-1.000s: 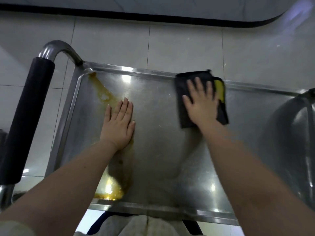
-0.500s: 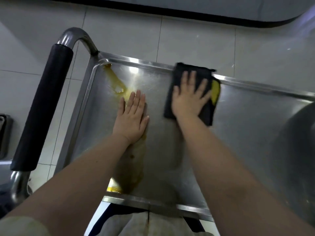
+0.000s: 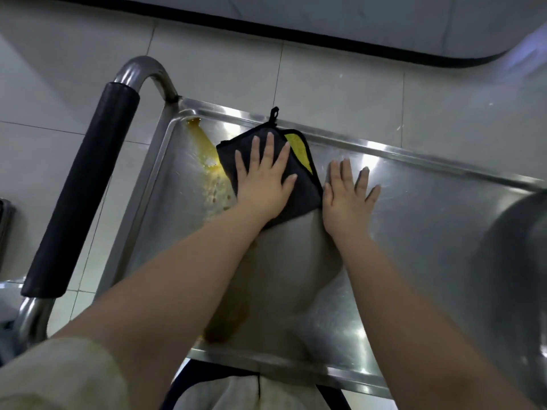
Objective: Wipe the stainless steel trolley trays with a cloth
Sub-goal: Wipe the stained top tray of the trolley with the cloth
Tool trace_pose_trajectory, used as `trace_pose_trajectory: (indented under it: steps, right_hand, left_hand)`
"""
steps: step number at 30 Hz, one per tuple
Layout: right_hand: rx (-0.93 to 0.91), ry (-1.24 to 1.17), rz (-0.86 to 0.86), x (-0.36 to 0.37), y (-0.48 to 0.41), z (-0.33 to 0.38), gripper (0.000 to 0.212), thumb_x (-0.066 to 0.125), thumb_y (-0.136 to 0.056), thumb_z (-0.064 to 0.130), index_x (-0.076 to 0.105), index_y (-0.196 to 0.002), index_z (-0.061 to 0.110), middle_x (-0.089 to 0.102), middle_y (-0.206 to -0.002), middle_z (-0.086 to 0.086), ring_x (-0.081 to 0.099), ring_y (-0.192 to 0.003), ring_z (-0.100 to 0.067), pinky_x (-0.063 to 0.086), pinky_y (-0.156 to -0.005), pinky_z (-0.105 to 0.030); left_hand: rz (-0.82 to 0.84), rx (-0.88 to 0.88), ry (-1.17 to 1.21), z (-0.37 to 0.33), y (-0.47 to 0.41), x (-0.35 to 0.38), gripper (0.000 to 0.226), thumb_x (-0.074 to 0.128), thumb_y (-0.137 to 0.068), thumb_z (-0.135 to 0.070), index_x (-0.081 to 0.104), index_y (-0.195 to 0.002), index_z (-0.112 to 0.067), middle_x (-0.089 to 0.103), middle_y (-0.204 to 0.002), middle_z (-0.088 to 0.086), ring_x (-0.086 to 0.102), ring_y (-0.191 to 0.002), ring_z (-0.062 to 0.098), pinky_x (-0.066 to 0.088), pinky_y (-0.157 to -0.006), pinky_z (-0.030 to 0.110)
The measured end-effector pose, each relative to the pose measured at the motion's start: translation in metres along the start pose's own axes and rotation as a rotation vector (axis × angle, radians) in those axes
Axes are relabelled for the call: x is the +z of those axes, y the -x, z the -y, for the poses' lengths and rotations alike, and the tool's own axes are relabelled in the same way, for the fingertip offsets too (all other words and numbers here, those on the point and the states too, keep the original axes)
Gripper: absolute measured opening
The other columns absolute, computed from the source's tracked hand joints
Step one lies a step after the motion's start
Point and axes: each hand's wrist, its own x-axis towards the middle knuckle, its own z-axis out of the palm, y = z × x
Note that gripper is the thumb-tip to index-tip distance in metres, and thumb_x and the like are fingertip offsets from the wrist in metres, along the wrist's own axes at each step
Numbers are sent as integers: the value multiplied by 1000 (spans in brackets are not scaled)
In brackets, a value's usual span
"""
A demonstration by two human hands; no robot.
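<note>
The left grip (image 3: 263, 184), fingers flat and open, is pressing the cloth (image 3: 306, 196) onto the tray (image 3: 429, 232) and should be sweeping firmly into the yellow spill (image 3: 204, 149) just left of it, while the right grip (image 3: 346, 199) is lying open and empty alongside.

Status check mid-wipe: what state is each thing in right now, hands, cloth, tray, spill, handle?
cloth: spread flat on the tray, one corner folded back showing yellow
left hand: flat, fingers spread, pressing on the cloth
right hand: flat on bare tray beside the cloth
tray: soiled at its left end, shiny to the right
spill: yellow-brown streak from the far left corner, not yet wiped
handle: untouched
</note>
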Motion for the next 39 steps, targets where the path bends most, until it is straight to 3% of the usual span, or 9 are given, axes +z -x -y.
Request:
trace_pose_trajectory:
  steps: [6, 10, 16, 21, 27, 30, 32, 36, 39]
  right_hand:
    - [-5, 29, -28, 8, -1, -7, 57, 7, -99, 47, 0, -155, 36, -3, -163, 13, -9, -149, -27, -14, -114, -55]
    - [-12, 15, -30, 7, 0, -4, 59, 4, -97, 52, -3, -154, 37, -5, -163, 12, -13, -149, -25, -15, -115, -54]
    - [-28, 71, 15, 7, 0, -2, 61, 7, -97, 61, -12, -151, 43, -13, -162, 10, -19, -147, -29, -17, -114, -57]
    - [-24, 109, 15, 10, -1, 1, 61, 6, -97, 59, -13, -152, 39, -14, -163, 4, -20, -146, -35, -14, -112, -63]
    - [-34, 114, -12, 9, 0, 1, 65, 6, -91, 49, -8, -153, 36, -4, -164, 2, -12, -147, -37, -13, -112, -64]
    - [-42, 112, -20, 9, 0, -2, 69, 5, -86, 45, -15, -151, 35, -5, -164, 3, -13, -147, -33, -18, -111, -59]
    - [-39, 95, -28, 9, -2, -4, 66, 7, -90, 48, -7, -153, 37, -5, -164, 6, -13, -148, -31, -21, -110, -56]
    - [-29, 68, -7, 12, -6, -3, 61, 6, -95, 53, -8, -153, 39, -10, -163, 9, -18, -147, -27, -22, -111, -55]
    - [-25, 79, -3, 13, -6, -1, 61, 3, -94, 52, -14, -152, 38, -13, -163, 7, -21, -146, -28, -21, -111, -57]
  left_hand:
    - [-50, -120, -75, -32, -4, 20, 67, 15, -95, -59, -2, -155, -32, -8, -163, 5, -12, -147, 39, -9, -110, 69]
    - [-49, 31, -122, 12, -11, 12, 67, 14, -89, -68, 0, -151, -47, -5, -164, -7, -10, -149, 28, -12, -109, 68]
    - [-122, -166, -88, 107, -21, -12, 64, 18, -88, -72, 7, -148, -53, 2, -163, -11, -3, -150, 27, -14, -106, 70]
    - [-74, -162, -148, 99, -28, -12, 65, 10, -89, -68, 1, -150, -48, -6, -163, -10, -7, -149, 30, -10, -106, 72]
    - [10, 260, -170, -17, -36, 5, 67, 19, -88, -62, 9, -152, -44, -1, -163, -10, -8, -149, 30, -6, -107, 72]
    - [39, 333, -192, -34, -37, 8, 64, 22, -91, -61, 8, -152, -46, 1, -163, -12, -7, -150, 26, -7, -109, 70]
    - [1, 256, -156, -12, -36, 4, 67, 25, -88, -65, 12, -151, -48, 2, -163, -13, -4, -150, 22, -7, -110, 68]
    - [-78, -117, -103, 88, -32, -17, 69, 26, -85, -70, 11, -150, -50, 2, -163, -15, 1, -150, 21, -7, -110, 66]
    - [-49, -181, -137, 141, -23, -33, 68, 16, -84, -72, 6, -149, -52, 2, -163, -12, 1, -150, 21, -5, -113, 65]
